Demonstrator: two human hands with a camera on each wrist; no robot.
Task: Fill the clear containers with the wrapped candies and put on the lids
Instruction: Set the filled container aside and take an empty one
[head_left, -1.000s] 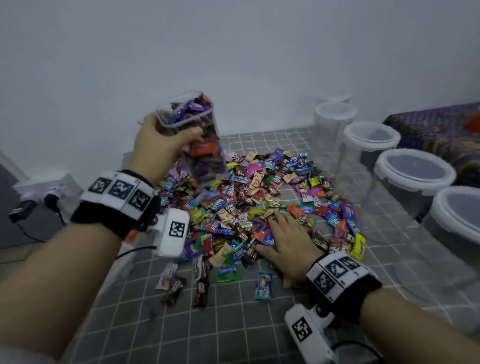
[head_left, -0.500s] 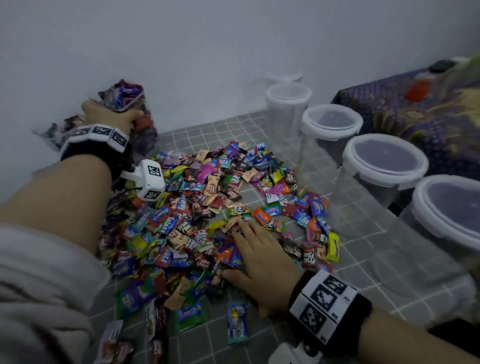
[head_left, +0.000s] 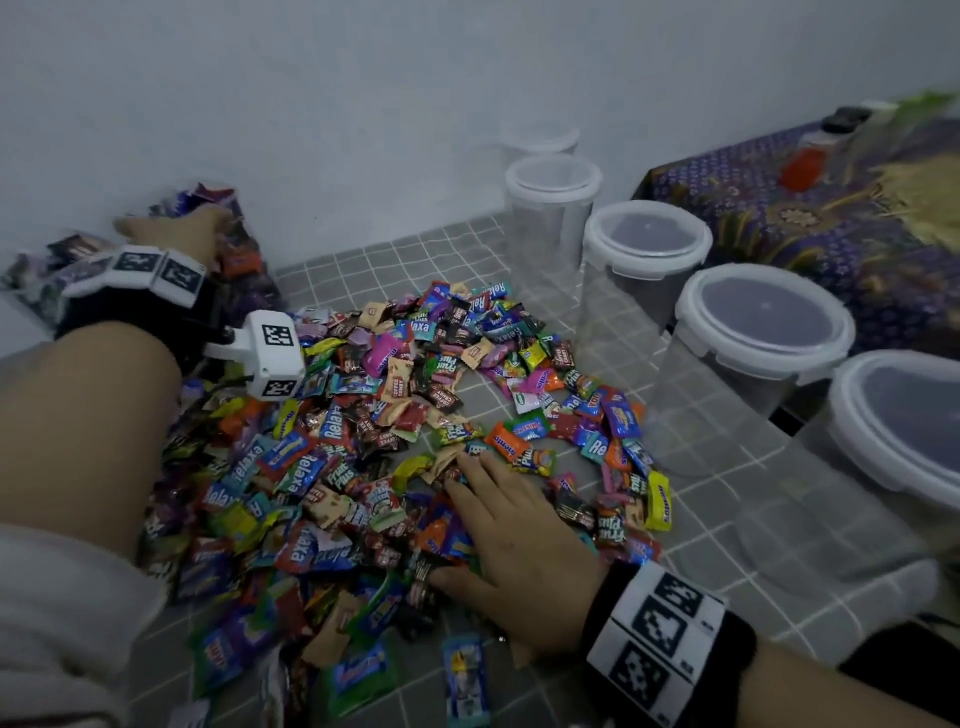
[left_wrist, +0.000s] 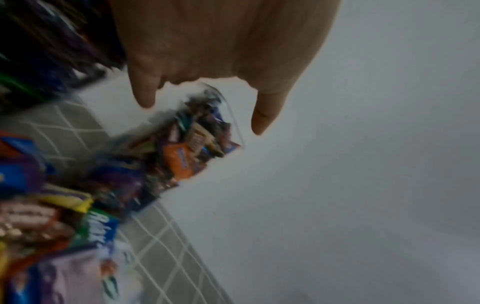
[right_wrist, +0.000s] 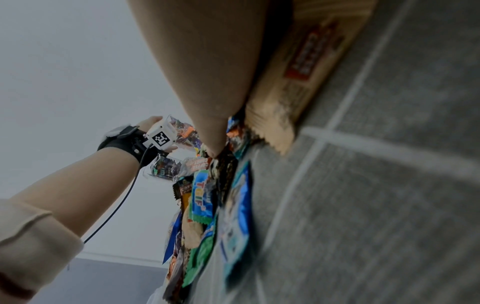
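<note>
A heap of wrapped candies (head_left: 415, 415) covers the grey checked cloth (head_left: 363, 265). My right hand (head_left: 498, 530) lies flat on the heap's near side with straight fingers; in the right wrist view its palm (right_wrist: 207, 61) presses on wrappers (right_wrist: 233, 205). My left hand (head_left: 176, 228) is at the back left by the wall, beside a clear container full of candies (head_left: 239, 260). A second filled container (left_wrist: 182, 144) stands beyond its fingertips. In the left wrist view the fingers (left_wrist: 259, 119) stick out straight with nothing between them.
Several empty clear containers with white lids (head_left: 763, 317) stand in a row on the right, from the wall (head_left: 550, 176) to the near edge (head_left: 904, 415). A purple patterned cloth (head_left: 779, 218) with an orange object (head_left: 802, 166) lies behind them.
My left hand carried the filled container from above the heap to the back left by the wall and its fingers have straightened. My right hand stayed on the heap.
</note>
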